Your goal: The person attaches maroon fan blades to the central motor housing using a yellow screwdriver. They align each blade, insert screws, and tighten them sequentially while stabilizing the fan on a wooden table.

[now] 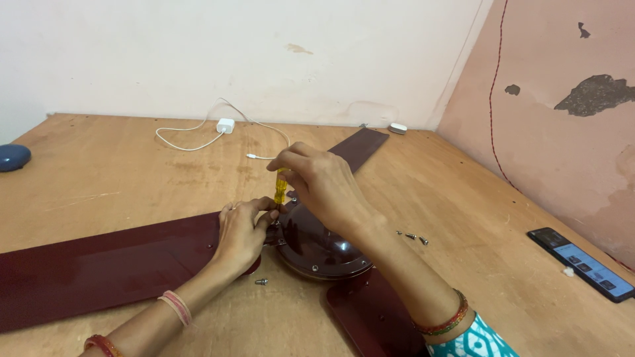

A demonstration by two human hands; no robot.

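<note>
Now | right hand (324, 182) grip holds yellow screwdriver (281, 187) upright | left hand (243, 228) pinches its tip

Both forearms reach in from below, bangles on each wrist. Left hand (243, 228) lies palm down, fingers curled, thumb and forefinger pinched. Right hand (322, 185) above it, wrist bent, fingers closed in a tight grip, knuckles up.
</note>
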